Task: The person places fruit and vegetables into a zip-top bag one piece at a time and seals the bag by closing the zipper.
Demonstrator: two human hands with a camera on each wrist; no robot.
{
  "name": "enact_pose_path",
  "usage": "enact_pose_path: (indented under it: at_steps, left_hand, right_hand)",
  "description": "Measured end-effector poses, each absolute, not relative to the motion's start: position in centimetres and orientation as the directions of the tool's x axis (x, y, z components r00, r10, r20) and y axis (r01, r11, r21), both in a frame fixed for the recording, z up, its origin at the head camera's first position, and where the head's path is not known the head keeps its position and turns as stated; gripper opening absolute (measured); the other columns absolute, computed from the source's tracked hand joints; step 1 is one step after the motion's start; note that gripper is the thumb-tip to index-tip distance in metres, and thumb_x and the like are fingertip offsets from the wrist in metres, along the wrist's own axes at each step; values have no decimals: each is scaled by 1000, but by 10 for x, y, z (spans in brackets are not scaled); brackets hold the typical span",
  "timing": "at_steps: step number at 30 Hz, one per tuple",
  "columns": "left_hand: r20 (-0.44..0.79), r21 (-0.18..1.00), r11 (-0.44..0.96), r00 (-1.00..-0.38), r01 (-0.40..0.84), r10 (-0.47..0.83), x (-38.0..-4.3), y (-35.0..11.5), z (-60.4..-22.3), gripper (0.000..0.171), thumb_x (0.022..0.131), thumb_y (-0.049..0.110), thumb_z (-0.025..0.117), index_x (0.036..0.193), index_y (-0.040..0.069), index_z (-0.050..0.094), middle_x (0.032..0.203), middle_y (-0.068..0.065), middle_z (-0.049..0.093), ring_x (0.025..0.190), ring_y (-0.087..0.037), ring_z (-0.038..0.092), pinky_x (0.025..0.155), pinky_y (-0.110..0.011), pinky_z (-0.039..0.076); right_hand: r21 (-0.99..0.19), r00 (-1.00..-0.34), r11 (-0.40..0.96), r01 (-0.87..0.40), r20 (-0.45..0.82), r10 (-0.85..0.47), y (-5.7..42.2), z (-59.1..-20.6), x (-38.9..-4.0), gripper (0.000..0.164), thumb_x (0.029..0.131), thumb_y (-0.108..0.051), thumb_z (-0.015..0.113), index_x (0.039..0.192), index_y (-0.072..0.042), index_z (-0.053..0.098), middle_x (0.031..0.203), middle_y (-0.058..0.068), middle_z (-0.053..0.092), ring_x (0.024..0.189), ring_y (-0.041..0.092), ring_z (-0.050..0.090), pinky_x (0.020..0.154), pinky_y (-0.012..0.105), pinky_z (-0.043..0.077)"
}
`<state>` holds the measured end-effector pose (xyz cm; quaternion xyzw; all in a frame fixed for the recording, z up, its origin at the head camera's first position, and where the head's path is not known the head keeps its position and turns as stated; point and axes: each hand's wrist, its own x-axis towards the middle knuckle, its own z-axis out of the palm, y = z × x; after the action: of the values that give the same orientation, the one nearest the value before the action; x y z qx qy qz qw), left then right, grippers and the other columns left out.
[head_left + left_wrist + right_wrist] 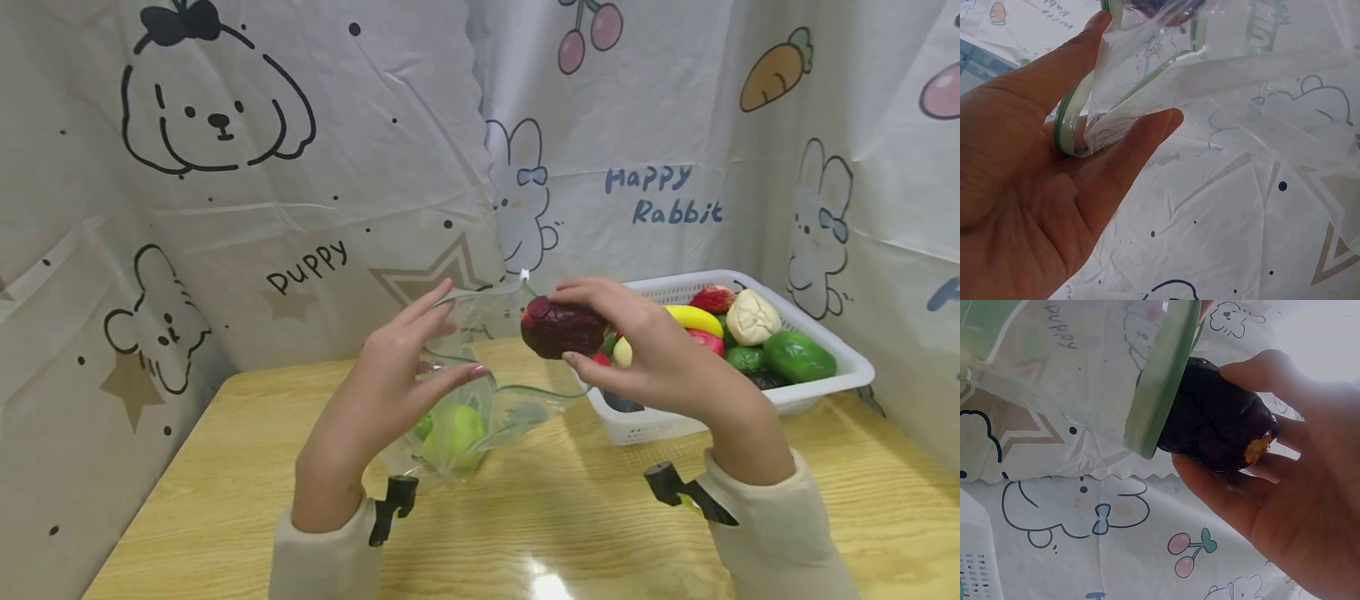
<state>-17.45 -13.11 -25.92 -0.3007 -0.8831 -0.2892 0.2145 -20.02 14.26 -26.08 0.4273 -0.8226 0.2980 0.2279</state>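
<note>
In the head view, a clear zip bag (517, 412) with a green-edged mouth stands on the table. A light green round fruit (459, 435) and a darker green piece lie inside it. My left hand (390, 392) holds the bag's left side, its mouth edge between thumb and fingers; the green edge (1063, 125) crosses the palm side in the left wrist view. My right hand (637, 346) grips an oval dark purple-red vegetable (562, 327), which has a yellowish patch at one end. In the right wrist view the vegetable's front end overlaps the bag's green rim (1163, 381).
A white perforated basket (652, 429) stands at the right, filled with a banana (693, 319), an off-white bulb-shaped piece (752, 317), a large green fruit (798, 357) and several others. Printed white sheeting (337, 150) walls in the wooden table (585, 517).
</note>
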Motion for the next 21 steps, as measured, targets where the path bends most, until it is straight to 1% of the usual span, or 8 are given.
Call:
enact_pose_path:
  at_steps: [5,8,12,17,21]
  left_hand:
    - [554,379,652,-725,657,409,-174,-132,-259,55,80,36,69,127,9,55,154,-5,31,106,-16,61,68,-27,60]
    - [562,372,650,-718,662,410,-174,-132,-260,57,80,36,69,128,9,54,153,-6,32,105,-16,61,70,-30,60]
    - [566,375,652,-719,659,403,-174,-133,-260,62,80,36,69,133,9,51,153,-6,31,103,-15,62,70,-28,60]
    - [557,396,651,-733,648,391,-173,-134,-259,67,80,37,68,137,10,46,154,-5,30,101,-14,63,67,-25,60]
    - [550,403,652,-740,642,388,-173,-135,-258,67,80,37,68,137,9,45,154,-5,29,101,-15,64,68,-26,60]
  right_hand:
    - [-277,-526,465,-841,618,-584,141,-263,-202,51,77,-12,72,125,-7,54,131,13,54,100,14,57,73,36,60]
    - [-273,-520,458,-846,612,-596,139,-263,-202,50,77,-11,72,124,-6,55,129,13,55,103,15,57,77,37,60]
    - [-271,-520,457,-847,603,-605,137,-264,-203,49,77,-11,73,122,-6,56,127,12,57,106,16,56,81,39,58]
    - [-268,-515,453,-850,602,-610,135,-265,-204,48,76,-10,73,120,-7,57,126,12,56,106,17,55,82,40,58]
    - [-305,-525,433,-848,592,-611,134,-266,-203,47,77,-6,71,122,-7,56,129,13,54,109,19,55,79,38,59]
